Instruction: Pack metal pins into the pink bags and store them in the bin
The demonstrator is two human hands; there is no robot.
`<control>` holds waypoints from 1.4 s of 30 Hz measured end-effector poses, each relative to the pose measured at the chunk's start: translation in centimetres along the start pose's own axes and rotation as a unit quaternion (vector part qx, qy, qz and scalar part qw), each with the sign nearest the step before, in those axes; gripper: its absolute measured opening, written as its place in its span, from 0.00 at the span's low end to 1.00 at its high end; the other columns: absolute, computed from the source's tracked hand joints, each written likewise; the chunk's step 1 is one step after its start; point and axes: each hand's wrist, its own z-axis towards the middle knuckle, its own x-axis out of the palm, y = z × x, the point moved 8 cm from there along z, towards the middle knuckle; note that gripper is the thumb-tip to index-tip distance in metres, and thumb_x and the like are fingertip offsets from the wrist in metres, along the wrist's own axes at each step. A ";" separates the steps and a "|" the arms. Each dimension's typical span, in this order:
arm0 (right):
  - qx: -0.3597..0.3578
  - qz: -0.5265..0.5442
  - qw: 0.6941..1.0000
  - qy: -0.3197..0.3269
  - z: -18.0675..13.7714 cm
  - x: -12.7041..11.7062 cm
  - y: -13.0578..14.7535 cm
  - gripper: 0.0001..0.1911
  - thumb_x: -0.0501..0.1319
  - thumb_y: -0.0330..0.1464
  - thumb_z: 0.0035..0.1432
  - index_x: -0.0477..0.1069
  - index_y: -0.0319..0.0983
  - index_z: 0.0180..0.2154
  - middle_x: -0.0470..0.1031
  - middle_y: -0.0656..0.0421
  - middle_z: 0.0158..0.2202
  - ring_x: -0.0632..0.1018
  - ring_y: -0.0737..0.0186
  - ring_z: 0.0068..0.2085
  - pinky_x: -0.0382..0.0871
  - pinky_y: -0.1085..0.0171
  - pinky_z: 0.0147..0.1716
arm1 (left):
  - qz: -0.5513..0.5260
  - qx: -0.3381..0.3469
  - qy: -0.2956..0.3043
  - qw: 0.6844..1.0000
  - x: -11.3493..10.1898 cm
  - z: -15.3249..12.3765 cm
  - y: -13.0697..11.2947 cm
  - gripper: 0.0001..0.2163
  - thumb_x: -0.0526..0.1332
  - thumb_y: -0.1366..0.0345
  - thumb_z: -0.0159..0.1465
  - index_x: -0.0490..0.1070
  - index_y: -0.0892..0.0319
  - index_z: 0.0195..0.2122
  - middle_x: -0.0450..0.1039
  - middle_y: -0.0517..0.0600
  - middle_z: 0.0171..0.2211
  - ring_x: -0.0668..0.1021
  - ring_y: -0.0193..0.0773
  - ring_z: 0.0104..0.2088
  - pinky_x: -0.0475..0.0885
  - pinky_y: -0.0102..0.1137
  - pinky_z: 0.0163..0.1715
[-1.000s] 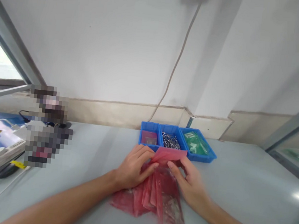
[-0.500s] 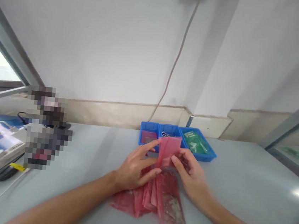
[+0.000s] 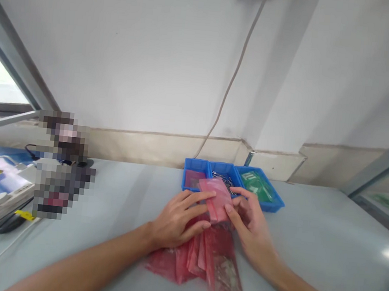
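A small pink plastic bag [image 3: 219, 202] is tilted between my hands above a fanned pile of similar pink bags [image 3: 181, 267]. With thumb and fingers my right hand [image 3: 247, 218] pinches the bag's right side. My left hand [image 3: 181, 218] holds its left edge, the index finger across its front and the thumb lower down; the palm hides part of the pile. The nearest bag in the pile [image 3: 227, 276] has pale and dark contents that I cannot make out.
Behind my hands stand three blue bins: one with pink bags [image 3: 194, 179], one with metal pieces [image 3: 224, 178], one with green bags [image 3: 258, 187]. At left lie a white power strip [image 3: 0, 206], cables and a pixelated area. A wall rises behind the grey table [image 3: 123, 193].
The upright top of the pink bag has tilted to the left and downward. My left index finger now lies over its front. Metal pieces in the middle bin show more.
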 end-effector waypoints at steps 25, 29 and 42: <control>-0.018 -0.075 0.997 0.026 -0.3 -0.2 0.2 0.13 0.59 0.44 0.75 0.76 0.48 0.53 0.79 0.56 0.52 0.79 0.54 0.47 0.74 0.59 0.44 | -0.009 -0.023 -0.001 1.000 0.1 -0.3 0.6 0.15 0.51 0.60 0.80 0.72 0.60 0.59 0.71 0.59 0.67 0.75 0.49 0.58 0.71 0.47 0.58; -0.034 -0.083 0.996 0.021 -0.3 -0.3 0.6 0.13 0.58 0.43 0.75 0.77 0.49 0.53 0.80 0.57 0.53 0.79 0.52 0.53 0.75 0.58 0.49 | -0.004 -0.019 0.001 1.000 0.2 -0.2 0.5 0.14 0.52 0.62 0.79 0.72 0.60 0.58 0.70 0.59 0.67 0.73 0.48 0.61 0.69 0.47 0.62; -0.041 -0.078 0.996 0.020 -0.5 -0.1 1.1 0.14 0.58 0.44 0.75 0.77 0.47 0.52 0.79 0.56 0.50 0.79 0.55 0.44 0.75 0.59 0.45 | 0.057 -0.003 -0.032 0.998 -0.4 -0.4 0.0 0.13 0.55 0.64 0.78 0.74 0.61 0.58 0.70 0.58 0.67 0.66 0.50 0.65 0.65 0.48 0.67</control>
